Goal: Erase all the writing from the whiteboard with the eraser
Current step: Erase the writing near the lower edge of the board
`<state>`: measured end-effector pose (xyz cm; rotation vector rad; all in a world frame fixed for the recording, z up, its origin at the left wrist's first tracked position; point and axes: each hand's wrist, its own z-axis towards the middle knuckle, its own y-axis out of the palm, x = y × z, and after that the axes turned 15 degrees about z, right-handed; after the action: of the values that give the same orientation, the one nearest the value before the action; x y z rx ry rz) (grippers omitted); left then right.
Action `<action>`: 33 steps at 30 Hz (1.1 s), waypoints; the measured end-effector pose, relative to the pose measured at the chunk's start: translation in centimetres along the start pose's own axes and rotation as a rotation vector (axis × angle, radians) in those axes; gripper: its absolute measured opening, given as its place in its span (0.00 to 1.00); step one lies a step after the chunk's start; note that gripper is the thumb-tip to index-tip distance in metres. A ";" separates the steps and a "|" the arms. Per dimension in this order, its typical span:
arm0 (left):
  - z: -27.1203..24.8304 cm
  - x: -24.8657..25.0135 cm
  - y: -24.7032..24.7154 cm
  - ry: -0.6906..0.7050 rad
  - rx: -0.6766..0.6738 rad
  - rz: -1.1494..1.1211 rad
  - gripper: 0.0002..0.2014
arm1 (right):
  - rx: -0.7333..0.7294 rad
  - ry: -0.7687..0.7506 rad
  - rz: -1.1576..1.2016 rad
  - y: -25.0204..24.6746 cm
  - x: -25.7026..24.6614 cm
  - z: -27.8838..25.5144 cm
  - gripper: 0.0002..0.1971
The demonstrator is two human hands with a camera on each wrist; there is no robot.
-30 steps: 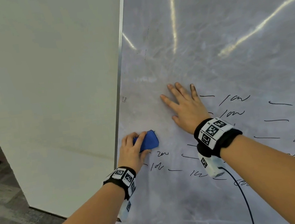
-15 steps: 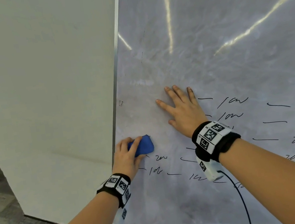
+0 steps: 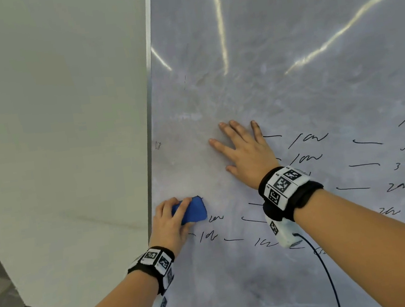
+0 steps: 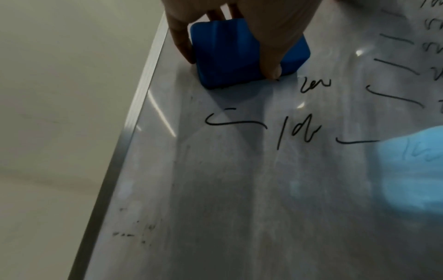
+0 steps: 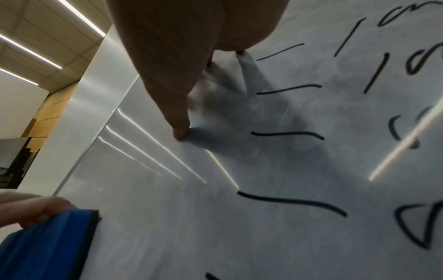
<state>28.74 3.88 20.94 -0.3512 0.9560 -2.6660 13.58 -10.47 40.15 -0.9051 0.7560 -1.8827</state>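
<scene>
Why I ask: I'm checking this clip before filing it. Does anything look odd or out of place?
Nothing is damaged or askew. The left hand grips the blue eraser flat on the whiteboard, while the right hand rests open on it. Much black writing remains.

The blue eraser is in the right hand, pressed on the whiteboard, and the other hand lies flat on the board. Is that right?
Not quite. The left hand holds the blue eraser against the whiteboard; the right hand is the flat one. The head view shows it.
</scene>
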 end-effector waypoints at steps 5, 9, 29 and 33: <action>1.2 2.3 -0.1 -0.056 0.005 -0.046 0.34 | -0.008 0.023 0.015 -0.2 -0.5 -0.1 0.39; 1.1 3.3 0.2 0.053 -0.031 -0.018 0.36 | -0.017 0.024 0.030 0.0 -0.5 -0.2 0.39; 0.0 3.5 0.7 -0.137 0.025 -0.099 0.31 | 0.239 0.241 0.199 0.1 0.7 -10.1 0.34; 0.6 4.8 0.2 -0.089 0.024 -0.088 0.36 | 0.238 0.247 0.186 0.0 1.3 -9.7 0.33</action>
<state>24.50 1.79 21.88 -0.5134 0.9008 -2.7130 5.15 -10.27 35.24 -0.4433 0.7162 -1.8888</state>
